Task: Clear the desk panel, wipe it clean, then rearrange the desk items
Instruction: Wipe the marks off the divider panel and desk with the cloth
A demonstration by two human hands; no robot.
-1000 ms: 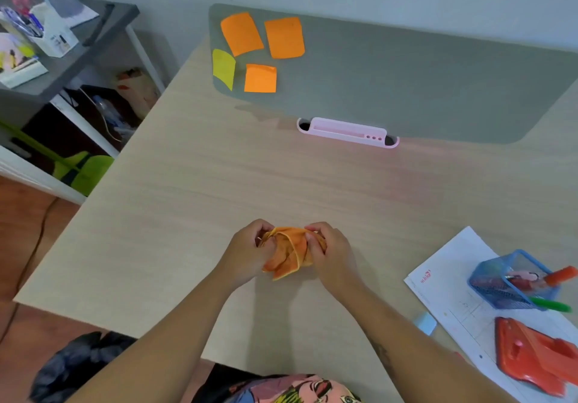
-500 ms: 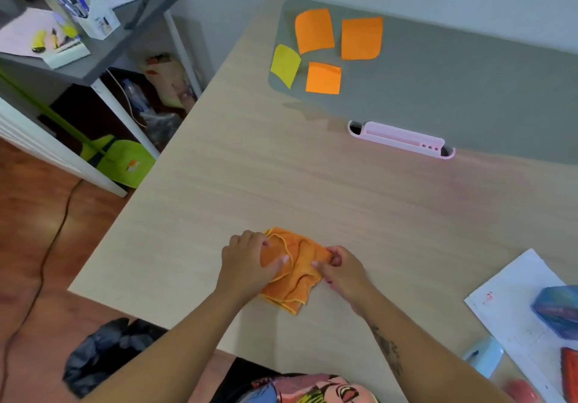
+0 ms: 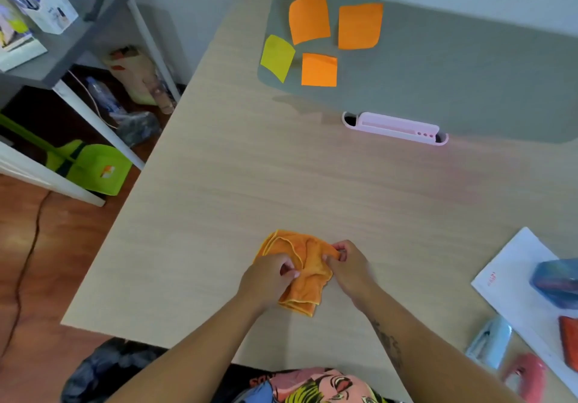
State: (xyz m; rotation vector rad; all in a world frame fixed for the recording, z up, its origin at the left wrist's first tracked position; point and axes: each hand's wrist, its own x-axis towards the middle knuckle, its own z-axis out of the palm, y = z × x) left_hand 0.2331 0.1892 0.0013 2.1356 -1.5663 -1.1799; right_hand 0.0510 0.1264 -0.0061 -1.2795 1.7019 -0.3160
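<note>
An orange cloth [image 3: 300, 265] lies crumpled on the wooden desk [image 3: 250, 183] near its front edge. My left hand [image 3: 269, 280] pinches the cloth's left side and my right hand [image 3: 348, 266] pinches its right side. At the back stands a grey desk panel [image 3: 453, 67] with three orange sticky notes [image 3: 309, 19] and one yellow sticky note [image 3: 276, 56] on its left part. A pink tray [image 3: 394, 127] sits at the panel's foot.
A white paper sheet [image 3: 519, 274] lies at the right with a blue mesh holder [image 3: 556, 280] and a red item [image 3: 569, 343] on it. A light blue stapler [image 3: 489, 344] and a pink object [image 3: 525, 374] sit near the front right. A grey side table [image 3: 78, 36] stands at the left.
The cloth went from bunched between both hands to spread lower on the desk. The view has shifted left, so the items on the right sit nearer the frame's edge.
</note>
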